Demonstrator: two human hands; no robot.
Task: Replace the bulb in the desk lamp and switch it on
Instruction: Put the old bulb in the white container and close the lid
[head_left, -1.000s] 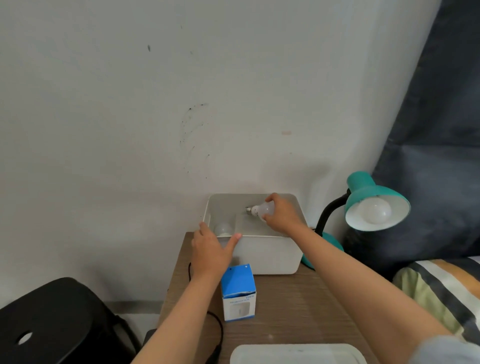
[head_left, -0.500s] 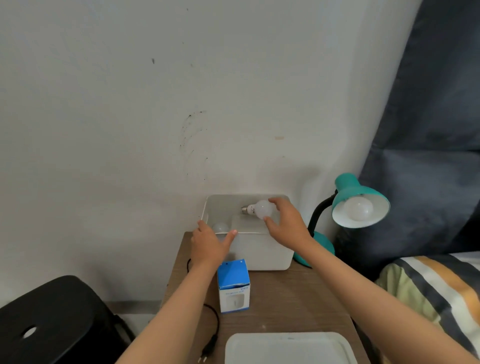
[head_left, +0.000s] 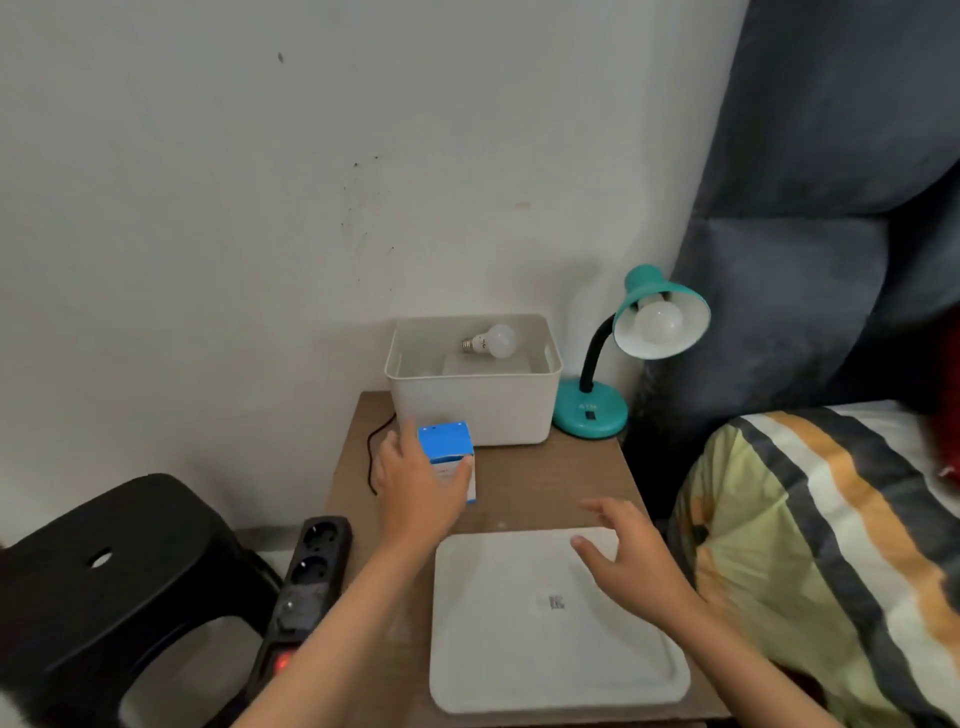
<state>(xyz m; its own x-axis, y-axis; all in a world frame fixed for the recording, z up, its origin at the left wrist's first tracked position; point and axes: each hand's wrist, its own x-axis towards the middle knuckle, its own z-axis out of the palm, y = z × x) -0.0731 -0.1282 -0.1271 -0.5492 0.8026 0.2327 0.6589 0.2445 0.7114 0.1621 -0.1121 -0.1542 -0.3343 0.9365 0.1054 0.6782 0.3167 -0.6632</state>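
A teal desk lamp (head_left: 591, 413) stands at the back right of the small wooden table (head_left: 545, 480), with a white bulb (head_left: 658, 320) in its shade. A loose white bulb (head_left: 493, 341) lies inside the white bin (head_left: 470, 402) against the wall. In front of the bin stands a blue-and-white bulb box (head_left: 448, 451); my left hand (head_left: 418, 486) wraps around it from the left, thumb across its front. My right hand (head_left: 623, 558) hovers with spread fingers over the far right corner of the white lid (head_left: 550, 621), holding nothing.
A black stool (head_left: 119, 571) stands to the left, and a black power strip (head_left: 306, 587) with a lit red switch hangs beside the table. A black cord (head_left: 373, 457) runs over the table's left edge. A striped blanket (head_left: 831, 545) and dark cushions lie on the right.
My right hand let the bulb go into the bin and drew back toward me over the lid. My left hand left the bin's rim and closed around the blue box.
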